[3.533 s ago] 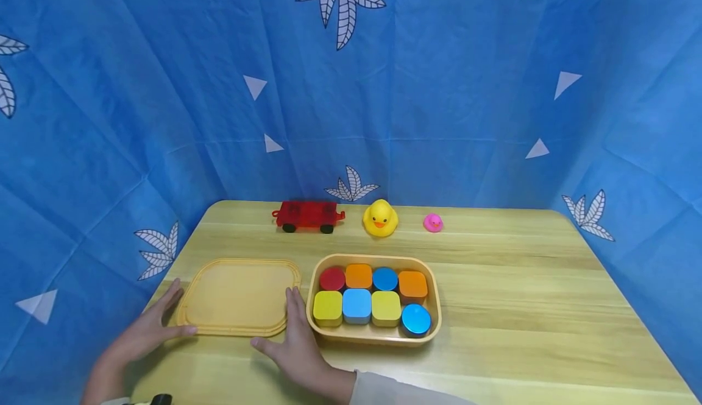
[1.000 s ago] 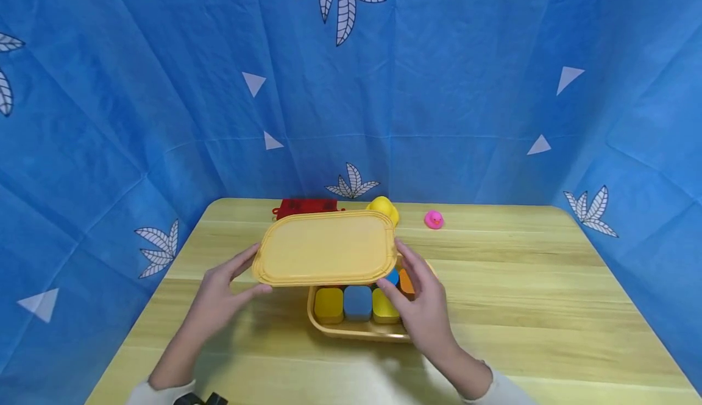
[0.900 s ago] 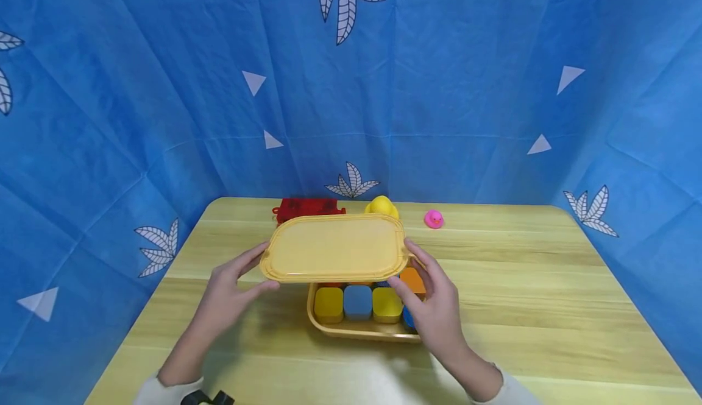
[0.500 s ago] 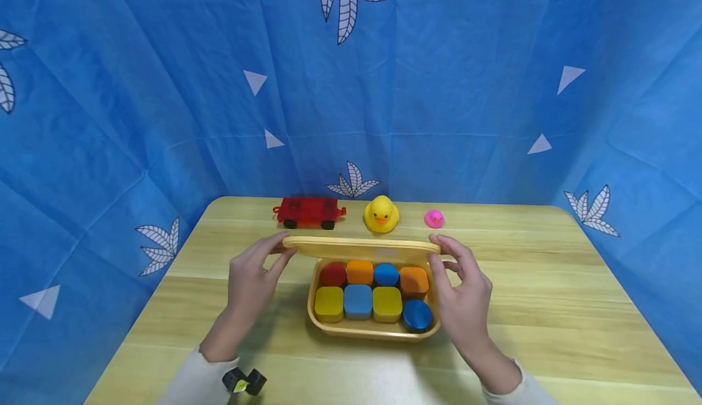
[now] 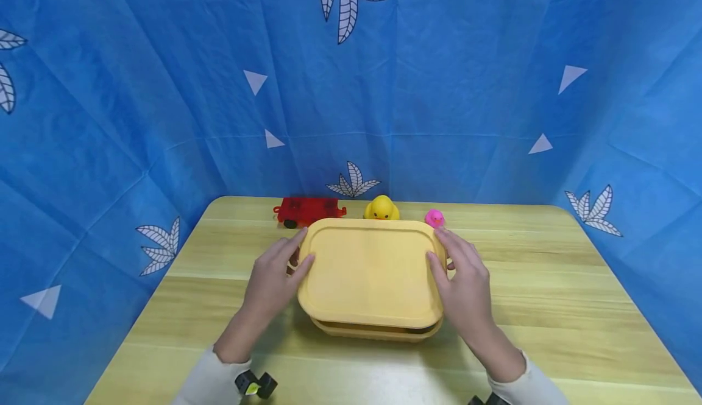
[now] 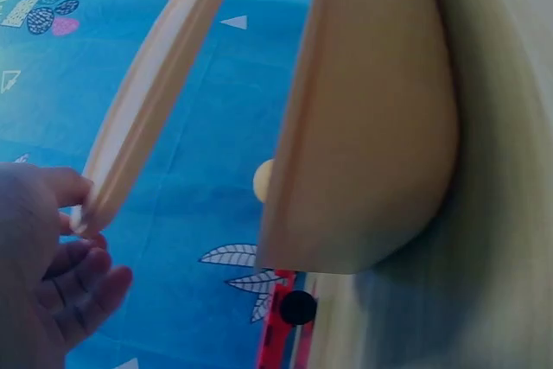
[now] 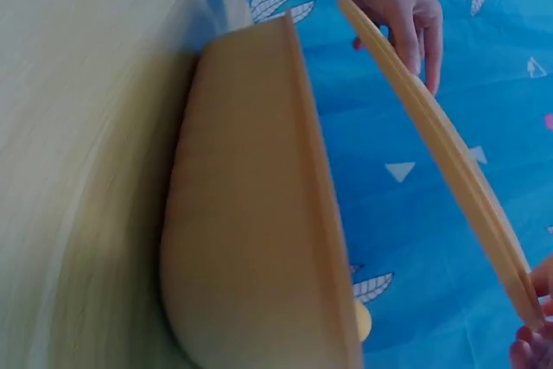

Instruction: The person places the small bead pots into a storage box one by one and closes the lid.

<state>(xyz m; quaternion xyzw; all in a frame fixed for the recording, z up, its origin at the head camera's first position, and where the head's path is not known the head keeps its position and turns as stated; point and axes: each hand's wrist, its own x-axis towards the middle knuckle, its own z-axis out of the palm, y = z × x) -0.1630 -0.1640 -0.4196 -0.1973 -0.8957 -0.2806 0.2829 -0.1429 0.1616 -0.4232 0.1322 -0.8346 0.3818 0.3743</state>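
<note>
A flat yellow lid (image 5: pixel 373 274) hangs just above the matching yellow box (image 5: pixel 367 332) and hides what is inside. Both wrist views show a gap between the lid (image 6: pixel 160 97) and the box (image 6: pixel 371 118). My left hand (image 5: pixel 274 278) pinches the lid's left end between thumb and fingers. At the right end, my right hand (image 5: pixel 465 280) grips it with thumb on top and fingers at the edge. In the right wrist view the lid (image 7: pixel 449 162) stands apart from the box (image 7: pixel 251 196) along its length.
Behind the lid stand a red toy wagon (image 5: pixel 308 211), a yellow rubber duck (image 5: pixel 381 208) and a small pink duck (image 5: pixel 435 218). The wooden table (image 5: pixel 548 307) extends to both sides. A blue curtain (image 5: pixel 466 88) hangs around the back and sides.
Both hands have picked the lid up from the table left of the box and carried it right. From tilted up, it has turned down over the box, covering the coloured blocks.
</note>
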